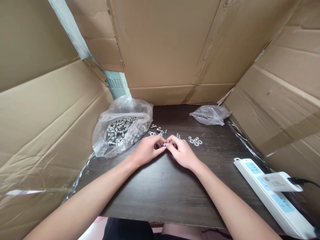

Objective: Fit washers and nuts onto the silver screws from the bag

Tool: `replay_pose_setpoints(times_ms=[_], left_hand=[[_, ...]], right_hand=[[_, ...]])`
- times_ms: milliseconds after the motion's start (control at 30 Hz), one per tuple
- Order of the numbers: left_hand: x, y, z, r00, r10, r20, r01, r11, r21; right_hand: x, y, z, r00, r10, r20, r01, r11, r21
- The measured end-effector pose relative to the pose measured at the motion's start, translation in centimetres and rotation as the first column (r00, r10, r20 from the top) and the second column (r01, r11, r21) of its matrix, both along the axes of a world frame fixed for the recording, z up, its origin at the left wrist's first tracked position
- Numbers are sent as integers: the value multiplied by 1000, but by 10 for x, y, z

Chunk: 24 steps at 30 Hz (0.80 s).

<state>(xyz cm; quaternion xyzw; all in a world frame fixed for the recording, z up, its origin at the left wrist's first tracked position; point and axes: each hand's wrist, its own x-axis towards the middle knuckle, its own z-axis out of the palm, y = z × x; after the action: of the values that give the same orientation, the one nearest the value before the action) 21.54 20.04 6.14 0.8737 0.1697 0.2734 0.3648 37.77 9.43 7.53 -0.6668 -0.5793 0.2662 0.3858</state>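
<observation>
My left hand (149, 149) and my right hand (182, 152) meet above the middle of the dark table. Between their fingertips they pinch a small metal bolt (164, 144); ring-like parts seem to sit on it, but the fingers hide most of it. Just behind my left hand lie loose bolts and washers (152, 133), with another bolt (165, 132) close by. Beyond my right hand's knuckles, two small bolts (178, 135) stand partly hidden. To the right of that hand is a group of flat washers (196, 144) with a few nuts (197, 138).
An open plastic bag (100, 133) full of bolts (120, 130) rests at the left. A crumpled clear bag (211, 115) lies at the back right. Along the right edge runs a white power strip (271, 196) with a plugged-in adapter (282, 181). Cardboard walls (175, 43) surround the table (155, 190).
</observation>
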Motion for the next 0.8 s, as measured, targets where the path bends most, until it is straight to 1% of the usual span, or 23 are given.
replay_pose_setpoints(times_ms=[167, 400, 700, 800], left_hand=[[1, -1, 0, 1000, 0, 17, 0, 1000, -2], [0, -1, 1, 1000, 3, 22, -3, 1000, -11], [1, 0, -1, 1000, -4, 26, 4, 1000, 5], [1, 0, 0, 1000, 7, 29, -7, 1000, -2]], right_hand=[[-1, 1, 0, 998, 0, 69, 0, 1000, -4], [0, 0, 2, 1000, -5, 10, 5, 1000, 2], [-2, 1, 1, 996, -6, 88, 7, 1000, -8], [-1, 0, 1, 999, -2, 48, 1, 1000, 9]])
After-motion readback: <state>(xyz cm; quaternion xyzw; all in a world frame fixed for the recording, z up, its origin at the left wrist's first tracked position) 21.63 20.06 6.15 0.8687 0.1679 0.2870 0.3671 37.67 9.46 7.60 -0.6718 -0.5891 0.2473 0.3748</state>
